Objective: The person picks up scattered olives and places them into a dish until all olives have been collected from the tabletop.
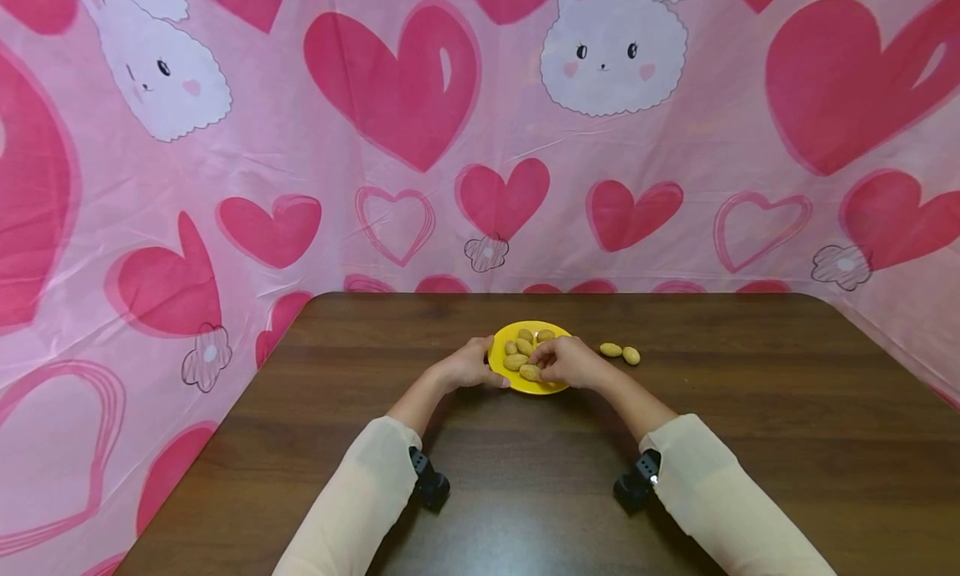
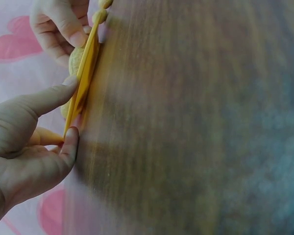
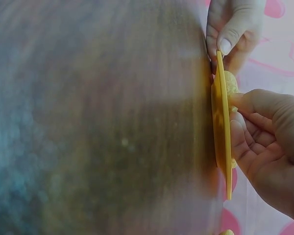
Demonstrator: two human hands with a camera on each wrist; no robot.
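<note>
A round yellow plate [image 1: 558, 386] sits on the wooden table with several tan peanuts in their shells [image 1: 515, 362] on it. My left hand [image 1: 467, 365] holds the plate's left rim, the thumb above and fingers under the edge, as the left wrist view shows. From the right, my right hand [image 1: 573, 363] reaches in over the plate, its fingers curled. Its thumb and fingertips pinch at a peanut [image 3: 231, 88] near the front of the plate; part of that peanut is hidden behind the fingers.
Two more peanuts [image 1: 621, 353] lie on the wooden table [image 1: 525, 468] to the right of the plate, close to the right hand. Behind the table's far edge hangs a pink cloth [image 1: 517, 134] printed with hearts and rabbits.
</note>
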